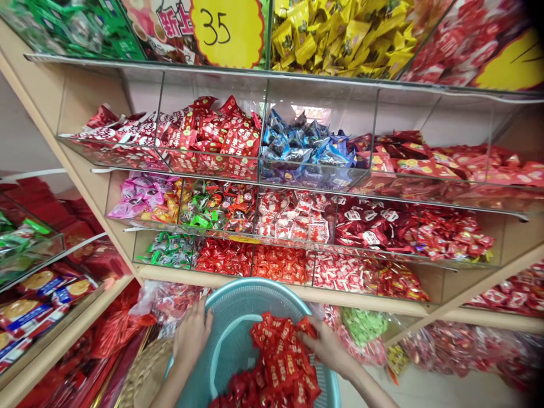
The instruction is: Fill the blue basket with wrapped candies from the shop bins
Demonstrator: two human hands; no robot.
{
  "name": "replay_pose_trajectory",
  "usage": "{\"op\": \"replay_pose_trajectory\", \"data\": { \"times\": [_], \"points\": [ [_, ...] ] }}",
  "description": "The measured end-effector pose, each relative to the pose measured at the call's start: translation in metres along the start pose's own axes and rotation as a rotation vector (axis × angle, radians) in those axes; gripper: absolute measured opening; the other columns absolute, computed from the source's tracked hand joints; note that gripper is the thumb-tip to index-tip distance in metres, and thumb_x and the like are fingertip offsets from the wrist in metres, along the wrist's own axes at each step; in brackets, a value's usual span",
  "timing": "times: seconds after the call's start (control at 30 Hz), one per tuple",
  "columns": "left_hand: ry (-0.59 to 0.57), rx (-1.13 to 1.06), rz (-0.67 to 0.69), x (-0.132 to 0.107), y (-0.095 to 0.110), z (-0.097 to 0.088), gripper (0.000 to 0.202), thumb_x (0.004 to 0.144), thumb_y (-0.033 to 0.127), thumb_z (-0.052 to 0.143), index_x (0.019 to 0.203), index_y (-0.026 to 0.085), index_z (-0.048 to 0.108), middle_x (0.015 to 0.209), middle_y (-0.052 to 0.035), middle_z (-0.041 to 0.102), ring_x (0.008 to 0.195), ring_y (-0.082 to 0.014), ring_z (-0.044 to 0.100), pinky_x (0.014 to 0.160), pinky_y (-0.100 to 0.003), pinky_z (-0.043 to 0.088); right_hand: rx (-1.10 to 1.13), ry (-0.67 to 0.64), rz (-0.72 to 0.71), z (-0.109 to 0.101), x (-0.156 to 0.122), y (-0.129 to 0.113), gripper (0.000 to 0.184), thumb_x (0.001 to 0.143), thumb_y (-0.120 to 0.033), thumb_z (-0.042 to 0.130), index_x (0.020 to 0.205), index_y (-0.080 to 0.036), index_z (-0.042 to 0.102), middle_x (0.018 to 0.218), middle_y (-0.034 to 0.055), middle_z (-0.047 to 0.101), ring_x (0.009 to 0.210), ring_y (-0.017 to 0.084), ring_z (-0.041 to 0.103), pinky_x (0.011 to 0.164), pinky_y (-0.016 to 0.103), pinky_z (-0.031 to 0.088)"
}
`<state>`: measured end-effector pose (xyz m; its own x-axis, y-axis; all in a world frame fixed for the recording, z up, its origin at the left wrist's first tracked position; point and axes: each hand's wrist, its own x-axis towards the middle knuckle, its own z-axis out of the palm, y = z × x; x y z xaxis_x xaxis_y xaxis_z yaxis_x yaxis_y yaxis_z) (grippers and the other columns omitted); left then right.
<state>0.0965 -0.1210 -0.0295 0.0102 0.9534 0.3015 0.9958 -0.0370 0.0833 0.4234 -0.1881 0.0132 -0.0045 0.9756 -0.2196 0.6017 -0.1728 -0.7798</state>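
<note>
A teal plastic basket (272,286) with mesh sides is below me, at the bottom of the view. Red wrapped candies (283,362) are heaped in its right and near part. My left hand (191,331) lies over the basket's left rim, its fingers closed on the edge. Over the right side of the basket, my right hand (325,343) reaches in with bent fingers, closed on red candies at the top of the heap. Part of its grip is hidden among the wrappers.
Ahead, a wooden shelf (178,275) carries clear bins of wrapped candies: red candies (225,258), blue candies (301,141), yellow candies (344,37). A yellow price sign (229,31) reads 35. Bagged candies (365,326) lie under the shelf. A woven straw item (147,368) stands left of the basket.
</note>
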Motion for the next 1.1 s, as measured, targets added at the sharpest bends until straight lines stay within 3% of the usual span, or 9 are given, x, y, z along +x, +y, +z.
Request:
{"op": "replay_pose_trajectory", "data": {
  "times": [0.07, 0.13, 0.23, 0.37, 0.63, 0.8, 0.9, 0.97, 1.1],
  "points": [
    [0.007, -0.006, -0.001, 0.0, 0.0, 0.0, 0.039, 0.088, 0.031, 0.029, 0.116, 0.014, 0.051, 0.106, -0.0105, 0.063, 0.094, -0.0206, 0.06, 0.079, -0.03, 0.046, 0.156, -0.077, 0.082, 0.0, 0.001, -0.004, 0.024, 0.074, -0.043, 0.048, 0.085, -0.023, 0.056, 0.078, 0.0001, 0.059, 0.067, 0.017, 0.054, 0.054, 0.025, 0.041],
    [0.015, -0.013, -0.003, 0.0, 0.0, 0.001, 0.039, 0.087, 0.031, 0.03, 0.115, 0.014, 0.051, 0.106, -0.0111, 0.063, 0.093, -0.0212, 0.061, 0.078, -0.031, 0.047, 0.187, -0.117, 0.073, 0.003, 0.001, -0.005, 0.023, 0.075, -0.042, 0.047, 0.083, -0.022, 0.056, 0.08, 0.0001, 0.059, 0.068, 0.016, 0.054, 0.054, 0.025, 0.041],
    [0.019, -0.021, 0.001, 0.0, 0.0, 0.001, 0.04, 0.088, 0.031, 0.028, 0.116, 0.013, 0.051, 0.105, -0.0122, 0.063, 0.092, -0.0224, 0.061, 0.077, -0.032, 0.047, 0.044, -0.077, -0.044, 0.008, 0.003, -0.003, 0.014, 0.073, -0.031, 0.048, 0.079, -0.021, 0.054, 0.078, 0.0001, 0.059, 0.075, 0.017, 0.054, 0.066, 0.027, 0.041],
    [0.014, -0.031, 0.005, 0.0, 0.0, 0.001, 0.041, 0.088, 0.031, 0.028, 0.116, 0.014, 0.051, 0.104, -0.0126, 0.063, 0.09, -0.0215, 0.061, 0.075, -0.031, 0.047, -0.115, -0.002, -0.039, 0.009, 0.002, 0.003, 0.018, 0.067, -0.022, 0.049, 0.086, -0.022, 0.048, 0.081, -0.0005, 0.059, 0.079, 0.018, 0.054, 0.07, 0.027, 0.039],
    [0.016, -0.016, 0.002, 0.0, -0.001, 0.003, 0.041, 0.087, 0.031, 0.029, 0.117, 0.013, 0.051, 0.105, -0.0119, 0.064, 0.094, -0.0212, 0.06, 0.079, -0.031, 0.046, -0.294, -0.011, 0.004, 0.004, -0.008, 0.013, 0.023, 0.07, -0.022, 0.047, 0.092, -0.024, 0.053, 0.093, 0.0039, 0.063, 0.089, 0.022, 0.057, 0.074, 0.03, 0.038],
    [0.004, -0.025, 0.003, -0.001, -0.001, 0.003, 0.042, 0.088, 0.031, 0.027, 0.116, 0.012, 0.051, 0.105, -0.0122, 0.063, 0.093, -0.0213, 0.06, 0.077, -0.031, 0.046, -0.348, 0.004, -0.041, 0.003, -0.009, 0.021, 0.024, 0.073, -0.022, 0.044, 0.093, -0.024, 0.057, 0.096, 0.0053, 0.064, 0.093, 0.024, 0.057, 0.077, 0.033, 0.039],
    [0.014, -0.037, 0.008, -0.001, -0.001, 0.002, 0.041, 0.088, 0.033, 0.026, 0.116, 0.014, 0.051, 0.104, -0.0114, 0.063, 0.091, -0.0206, 0.06, 0.077, -0.031, 0.046, -0.191, 0.128, -0.061, -0.001, -0.005, 0.018, 0.021, 0.075, -0.029, 0.047, 0.093, -0.025, 0.056, 0.094, 0.0049, 0.064, 0.091, 0.024, 0.058, 0.078, 0.033, 0.04],
    [0.016, -0.037, 0.003, -0.001, -0.001, 0.0, 0.041, 0.088, 0.032, 0.027, 0.115, 0.014, 0.051, 0.103, -0.0111, 0.063, 0.091, -0.0203, 0.06, 0.076, -0.031, 0.046, 0.05, 0.157, -0.015, -0.004, -0.003, 0.01, 0.021, 0.076, -0.04, 0.049, 0.088, -0.024, 0.055, 0.086, 0.0041, 0.063, 0.082, 0.022, 0.059, 0.069, 0.031, 0.043],
    [0.02, -0.031, 0.004, 0.0, 0.001, -0.002, 0.04, 0.087, 0.031, 0.027, 0.114, 0.014, 0.052, 0.102, -0.0112, 0.064, 0.09, -0.0207, 0.06, 0.076, -0.031, 0.046, 0.686, -0.013, 0.288, -0.006, -0.002, -0.008, 0.031, 0.072, -0.054, 0.054, 0.082, -0.024, 0.053, 0.078, 0.0001, 0.061, 0.065, 0.014, 0.058, 0.046, 0.02, 0.038]
  ]
}}
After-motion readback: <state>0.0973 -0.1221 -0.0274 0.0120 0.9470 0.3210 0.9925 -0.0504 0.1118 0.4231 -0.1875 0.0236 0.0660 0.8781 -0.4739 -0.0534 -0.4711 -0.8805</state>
